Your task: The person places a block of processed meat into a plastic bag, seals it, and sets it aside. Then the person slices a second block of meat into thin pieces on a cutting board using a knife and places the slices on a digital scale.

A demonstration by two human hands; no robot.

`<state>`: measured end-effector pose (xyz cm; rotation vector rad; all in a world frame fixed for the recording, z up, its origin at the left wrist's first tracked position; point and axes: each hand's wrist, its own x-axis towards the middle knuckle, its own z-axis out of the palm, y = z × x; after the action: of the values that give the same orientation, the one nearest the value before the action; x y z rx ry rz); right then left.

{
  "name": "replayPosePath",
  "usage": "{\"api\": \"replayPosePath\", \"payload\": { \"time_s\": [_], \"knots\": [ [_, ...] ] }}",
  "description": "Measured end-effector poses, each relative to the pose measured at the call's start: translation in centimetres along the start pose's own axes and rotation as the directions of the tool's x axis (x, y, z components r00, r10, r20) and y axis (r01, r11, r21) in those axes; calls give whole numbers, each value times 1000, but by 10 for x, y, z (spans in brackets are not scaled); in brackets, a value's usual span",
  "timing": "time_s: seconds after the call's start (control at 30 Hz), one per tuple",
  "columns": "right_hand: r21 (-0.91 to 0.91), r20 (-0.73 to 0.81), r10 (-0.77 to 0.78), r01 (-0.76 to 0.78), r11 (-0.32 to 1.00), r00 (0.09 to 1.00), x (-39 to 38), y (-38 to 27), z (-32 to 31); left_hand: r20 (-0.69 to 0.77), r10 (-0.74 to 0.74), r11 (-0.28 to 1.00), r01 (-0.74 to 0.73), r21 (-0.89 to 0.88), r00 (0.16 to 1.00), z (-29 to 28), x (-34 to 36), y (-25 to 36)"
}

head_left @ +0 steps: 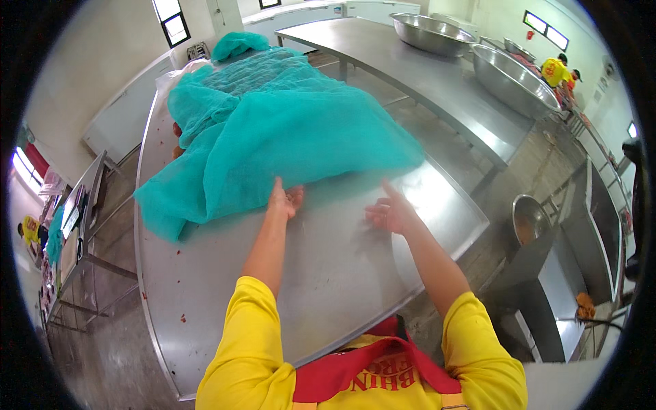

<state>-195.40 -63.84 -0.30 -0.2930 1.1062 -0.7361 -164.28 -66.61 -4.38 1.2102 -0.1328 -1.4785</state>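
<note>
A large sheet of teal green mesh netting (294, 130) covers a heap on a long metal table (321, 273). Its near edge hangs loose and slightly blurred in front of my hands. My left hand (285, 201) is at that edge, palm turned inward, index finger stretched and the others loosely bent; nothing shows in it. To the right, my right hand (391, 210) is just off the netting above the bare metal, fingers apart and holding nothing. Reddish pieces (177, 130) peek out at the netting's left side; most of what lies beneath is hidden.
Past a gap on the right stands a second metal table (383, 51) with large metal basins (512, 78). A metal bowl (530, 219) and a steel trough (560, 287) are at the right. Another worktable (85, 219) is at the left. Co-workers (557, 70) are at the far right.
</note>
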Motion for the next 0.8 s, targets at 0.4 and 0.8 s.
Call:
{"api": "replayPosePath", "payload": {
  "time_s": [0.4,0.8],
  "knots": [
    [-568,571,-527,767,299,629,142,-198,137,-204,792,610,-761,223,575,94,6,127],
    [-615,739,-62,710,343,670,174,-135,67,47,288,943,-292,158,957,144,-9,-79]
  ]
}}
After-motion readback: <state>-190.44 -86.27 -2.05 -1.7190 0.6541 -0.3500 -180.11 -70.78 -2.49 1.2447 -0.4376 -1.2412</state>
